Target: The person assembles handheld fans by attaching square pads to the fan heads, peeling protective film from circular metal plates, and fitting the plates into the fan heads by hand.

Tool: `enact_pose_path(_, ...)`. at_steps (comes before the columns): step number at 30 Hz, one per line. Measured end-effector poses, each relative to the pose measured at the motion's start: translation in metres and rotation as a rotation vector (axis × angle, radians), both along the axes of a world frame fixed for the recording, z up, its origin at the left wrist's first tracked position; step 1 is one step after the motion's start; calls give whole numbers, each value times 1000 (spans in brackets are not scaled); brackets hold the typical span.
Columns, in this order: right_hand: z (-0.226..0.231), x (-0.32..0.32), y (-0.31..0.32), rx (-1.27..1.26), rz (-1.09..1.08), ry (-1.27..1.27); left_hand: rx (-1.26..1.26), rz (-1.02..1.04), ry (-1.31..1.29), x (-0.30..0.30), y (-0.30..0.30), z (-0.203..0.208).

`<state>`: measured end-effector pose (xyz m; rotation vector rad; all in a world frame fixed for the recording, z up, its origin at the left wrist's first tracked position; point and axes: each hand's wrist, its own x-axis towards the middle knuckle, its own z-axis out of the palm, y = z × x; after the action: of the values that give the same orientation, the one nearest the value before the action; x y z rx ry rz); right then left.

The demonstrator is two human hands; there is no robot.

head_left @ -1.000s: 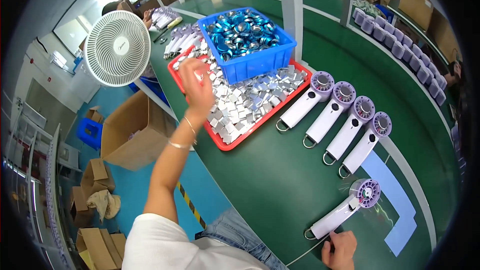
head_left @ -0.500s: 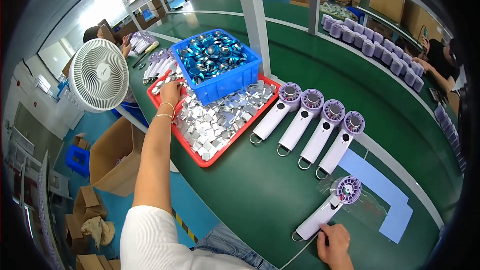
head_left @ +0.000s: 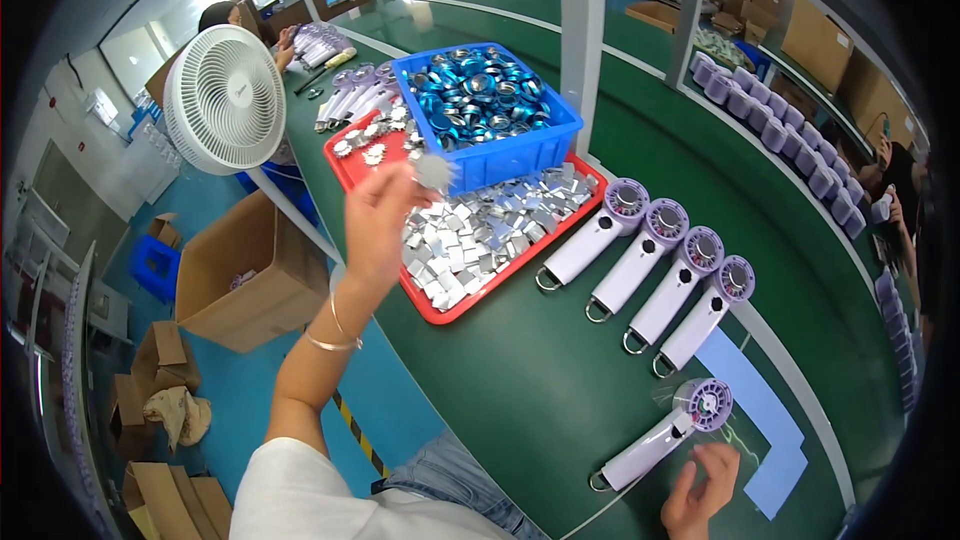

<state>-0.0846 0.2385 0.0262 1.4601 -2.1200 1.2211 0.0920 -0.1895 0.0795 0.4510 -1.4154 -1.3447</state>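
My left hand [head_left: 374,225] is raised over the near side of a red tray [head_left: 440,317], its fingers closed on a silver toothed disc [head_left: 433,172] that is blurred by motion. Similar toothed discs [head_left: 374,154] lie at the tray's far left, and many small silver square pieces [head_left: 455,255] fill its near part. Beside my right hand [head_left: 705,492], a handheld fan [head_left: 645,452] with a white handle and purple round head lies on the green table. The fingers of that hand are curved and apart, holding nothing, just right of the fan.
A blue bin [head_left: 510,162] of shiny blue-and-silver round parts stands in the tray. Several handheld fans [head_left: 650,270] lie in a row to its right, beside blue sheets [head_left: 745,380]. A white desk fan [head_left: 225,98] and cardboard box [head_left: 255,280] stand left. Another person [head_left: 228,18] works beyond.
My left hand has come back from the tray's far left toward me, carrying a toothed disc. My right hand has come off the fan's handle and opened. The view has shifted.
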Motion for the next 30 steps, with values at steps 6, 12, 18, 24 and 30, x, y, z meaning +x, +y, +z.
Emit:
enact_pose_path(6,48,-2,-57,-34,51,-312,-307,-682,-298,-73,121,-5)
enact_pose_path(12,62,-31,-33,-47,-36,-444,-430,-925,-315,-135,194,-11)
enact_pose_path(18,54,-64,-13,-97,-188,-755,-691,-810,-276,-147,199,-60)
enact_pose_path(24,36,-66,-21,43,-174,-721,-996,-752,-322,-145,202,-78)
enact_pose_path(30,27,-63,-28,56,-217,-722,-1029,-718,-295,-148,205,-85)
